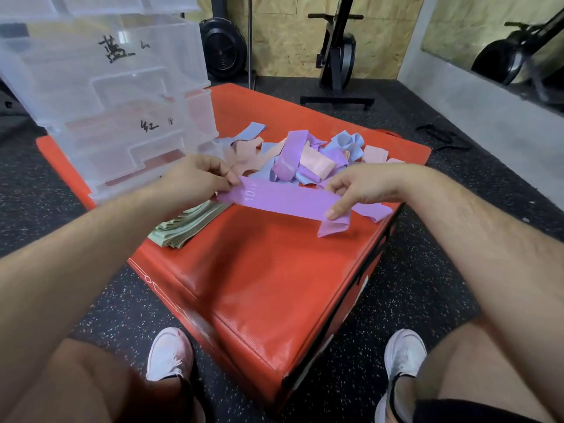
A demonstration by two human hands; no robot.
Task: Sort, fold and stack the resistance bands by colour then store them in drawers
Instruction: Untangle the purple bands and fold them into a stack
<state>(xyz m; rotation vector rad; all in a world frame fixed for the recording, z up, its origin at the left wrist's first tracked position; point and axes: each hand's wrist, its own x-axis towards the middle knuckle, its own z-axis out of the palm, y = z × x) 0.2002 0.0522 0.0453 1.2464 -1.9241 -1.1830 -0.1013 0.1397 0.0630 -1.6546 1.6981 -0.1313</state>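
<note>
A stack of folded green bands (186,224) is already laid on the red box (268,270), beside the clear drawers (122,117). A loose pile of purple, blue and pink bands (305,157) is left to be sorted, and nothing green is seen in the drawers, though their contents are hazy. A purple band (283,199) is held stretched above the box, pinched at one end by the left hand (195,178) and at the other by the right hand (363,187), its tail left hanging
</note>
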